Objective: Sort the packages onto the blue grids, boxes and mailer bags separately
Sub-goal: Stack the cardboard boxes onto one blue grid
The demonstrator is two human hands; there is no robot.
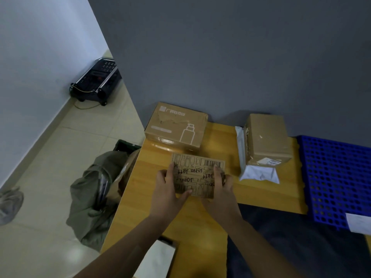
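A small printed cardboard box [197,169] with handwritten names is held just above the wooden table [148,189]. My left hand [168,187] grips its left end and my right hand [220,189] grips its right end. Behind it stands a larger brown box [176,125] with a bottle drawing. To the right, another cardboard box [268,137] rests on a white mailer bag [259,173]. A blue grid [339,177] lies at the far right, with a white package corner [359,221] on its near edge.
A grey wall rises right behind the table. On the floor to the left lie an olive bag [94,197] with packages and a dark crate [124,146]. A black device [96,81] sits in the corner. A white packet [158,257] lies at the table's near edge.
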